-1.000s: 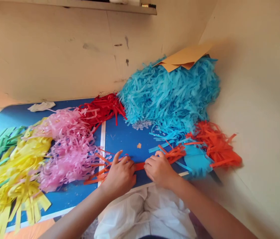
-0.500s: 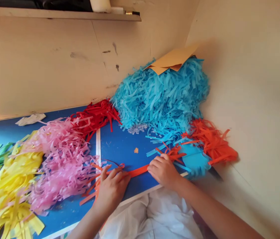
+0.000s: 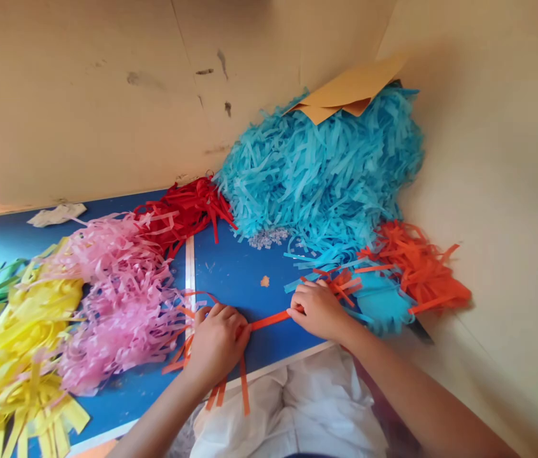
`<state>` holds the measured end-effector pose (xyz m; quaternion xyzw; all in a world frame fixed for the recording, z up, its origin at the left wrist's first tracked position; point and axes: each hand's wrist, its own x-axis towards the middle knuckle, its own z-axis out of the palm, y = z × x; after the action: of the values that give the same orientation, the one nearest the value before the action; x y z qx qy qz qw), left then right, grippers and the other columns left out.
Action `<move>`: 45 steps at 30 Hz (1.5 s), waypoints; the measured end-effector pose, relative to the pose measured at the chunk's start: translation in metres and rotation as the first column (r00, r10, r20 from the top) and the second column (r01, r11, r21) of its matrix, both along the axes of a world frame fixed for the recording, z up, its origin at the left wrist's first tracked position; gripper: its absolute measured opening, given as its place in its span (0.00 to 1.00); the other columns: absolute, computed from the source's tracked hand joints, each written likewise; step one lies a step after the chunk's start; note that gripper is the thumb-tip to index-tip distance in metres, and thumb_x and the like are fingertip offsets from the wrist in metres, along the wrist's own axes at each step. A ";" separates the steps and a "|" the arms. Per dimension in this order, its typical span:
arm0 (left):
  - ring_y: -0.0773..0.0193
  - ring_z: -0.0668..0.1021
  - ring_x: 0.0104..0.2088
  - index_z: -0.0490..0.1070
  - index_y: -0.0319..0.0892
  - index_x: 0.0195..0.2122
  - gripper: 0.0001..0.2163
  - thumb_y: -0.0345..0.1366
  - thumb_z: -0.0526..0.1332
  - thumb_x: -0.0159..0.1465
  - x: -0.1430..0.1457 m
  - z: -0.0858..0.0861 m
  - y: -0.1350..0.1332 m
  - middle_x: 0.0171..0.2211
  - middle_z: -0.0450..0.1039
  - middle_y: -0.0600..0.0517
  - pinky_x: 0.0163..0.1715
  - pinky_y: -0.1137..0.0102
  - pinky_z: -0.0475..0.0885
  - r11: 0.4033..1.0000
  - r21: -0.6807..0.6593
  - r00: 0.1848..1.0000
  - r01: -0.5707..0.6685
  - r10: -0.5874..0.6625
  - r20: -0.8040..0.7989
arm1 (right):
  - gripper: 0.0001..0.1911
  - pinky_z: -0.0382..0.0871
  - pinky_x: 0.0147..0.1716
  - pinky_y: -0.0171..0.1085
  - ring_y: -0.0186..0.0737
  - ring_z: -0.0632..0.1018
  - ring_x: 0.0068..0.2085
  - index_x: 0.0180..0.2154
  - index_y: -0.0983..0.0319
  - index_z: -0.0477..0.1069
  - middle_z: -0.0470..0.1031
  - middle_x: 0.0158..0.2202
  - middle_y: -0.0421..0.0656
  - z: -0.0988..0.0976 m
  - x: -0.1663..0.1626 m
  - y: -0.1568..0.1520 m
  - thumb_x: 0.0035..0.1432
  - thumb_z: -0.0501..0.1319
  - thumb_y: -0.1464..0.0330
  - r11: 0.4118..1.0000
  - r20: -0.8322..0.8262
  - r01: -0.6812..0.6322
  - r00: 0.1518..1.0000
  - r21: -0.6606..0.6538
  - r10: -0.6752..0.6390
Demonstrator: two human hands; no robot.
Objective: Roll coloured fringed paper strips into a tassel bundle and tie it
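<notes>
Two hands pinch one orange paper strip (image 3: 269, 320) low in the frame: left hand (image 3: 217, 342) at its left end, right hand (image 3: 319, 310) at its right, over the blue desk (image 3: 230, 273).

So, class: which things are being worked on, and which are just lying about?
In use:
left hand
right hand
orange strip stretched between both hands

Lying about:
blue shreds
pink shreds
yellow shreds
red shreds
tan card

A blue table (image 3: 230, 273) meets scuffed beige walls (image 3: 82, 95).
</notes>
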<state>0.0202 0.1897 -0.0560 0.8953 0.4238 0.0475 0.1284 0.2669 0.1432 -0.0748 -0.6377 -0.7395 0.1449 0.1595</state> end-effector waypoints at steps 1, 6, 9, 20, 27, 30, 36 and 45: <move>0.53 0.76 0.38 0.75 0.44 0.28 0.10 0.37 0.59 0.66 0.001 0.002 0.002 0.31 0.77 0.51 0.43 0.56 0.62 1.000 -0.013 0.999 -0.003 0.003 -0.032 | 0.14 0.55 0.42 0.40 0.40 0.73 0.36 0.21 0.61 0.68 0.72 0.25 0.38 0.000 0.001 0.001 0.56 0.68 0.70 1.000 0.002 0.001 1.000 -0.004 -0.001; 0.52 0.75 0.43 0.77 0.49 0.39 0.07 0.32 0.60 0.65 0.001 0.003 0.003 0.38 0.78 0.51 0.50 0.53 0.60 0.983 0.134 0.992 0.126 -0.122 -0.038 | 0.08 0.55 0.44 0.45 0.45 0.73 0.41 0.32 0.59 0.73 0.77 0.35 0.41 0.005 -0.003 -0.003 0.57 0.70 0.65 0.986 0.086 0.062 0.993 0.157 -0.077; 0.51 0.74 0.45 0.78 0.56 0.42 0.17 0.24 0.58 0.63 -0.001 -0.001 0.002 0.40 0.79 0.53 0.53 0.50 0.57 0.935 0.248 0.966 0.254 -0.257 -0.024 | 0.04 0.51 0.50 0.49 0.44 0.71 0.47 0.36 0.57 0.73 0.77 0.40 0.39 0.006 -0.014 -0.009 0.64 0.63 0.64 0.920 0.183 -0.184 0.975 0.347 0.126; 0.50 0.76 0.41 0.79 0.47 0.35 0.13 0.29 0.55 0.65 0.015 -0.010 0.004 0.33 0.80 0.50 0.52 0.48 0.58 0.822 0.484 0.916 0.298 -0.389 0.095 | 0.11 0.57 0.42 0.47 0.40 0.70 0.35 0.30 0.61 0.71 0.75 0.33 0.41 -0.006 -0.024 0.010 0.66 0.57 0.71 0.830 0.394 -0.460 0.859 0.315 0.327; 0.53 0.76 0.42 0.78 0.47 0.34 0.06 0.31 0.62 0.63 0.018 0.008 -0.002 0.31 0.80 0.52 0.54 0.50 0.57 0.929 0.269 0.951 0.253 -0.290 0.106 | 0.13 0.55 0.44 0.45 0.39 0.70 0.34 0.27 0.62 0.71 0.74 0.29 0.42 0.009 -0.020 0.015 0.64 0.56 0.75 0.769 0.414 -0.587 0.784 0.254 0.462; 0.54 0.76 0.42 0.77 0.44 0.33 0.04 0.31 0.62 0.63 0.017 0.002 -0.004 0.31 0.79 0.52 0.56 0.50 0.56 0.946 0.248 0.964 0.207 -0.241 0.112 | 0.11 0.54 0.41 0.44 0.39 0.69 0.33 0.27 0.62 0.70 0.74 0.28 0.40 0.001 -0.022 0.020 0.63 0.59 0.73 0.805 0.338 -0.511 0.846 0.302 0.411; 0.58 0.74 0.39 0.75 0.44 0.30 0.09 0.28 0.58 0.66 0.015 -0.016 -0.007 0.28 0.77 0.54 0.56 0.53 0.57 0.900 0.419 0.962 0.122 -0.210 0.172 | 0.07 0.54 0.41 0.45 0.41 0.69 0.36 0.29 0.61 0.70 0.74 0.30 0.41 -0.007 -0.033 0.016 0.61 0.61 0.71 0.843 0.317 -0.410 0.898 0.348 0.306; 0.57 0.74 0.41 0.76 0.45 0.38 0.07 0.27 0.60 0.67 -0.012 -0.020 -0.016 0.33 0.78 0.52 0.52 0.57 0.59 0.887 0.434 0.965 0.155 -0.230 0.124 | 0.12 0.56 0.44 0.44 0.39 0.71 0.39 0.39 0.60 0.74 0.77 0.33 0.41 -0.013 -0.009 -0.007 0.70 0.53 0.75 0.772 0.285 -0.424 0.903 0.474 0.322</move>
<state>0.0083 0.1733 -0.0758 0.9321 0.2997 0.2018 -0.0274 0.2583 0.1358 -0.0876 -0.4200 -0.8741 -0.0941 0.2250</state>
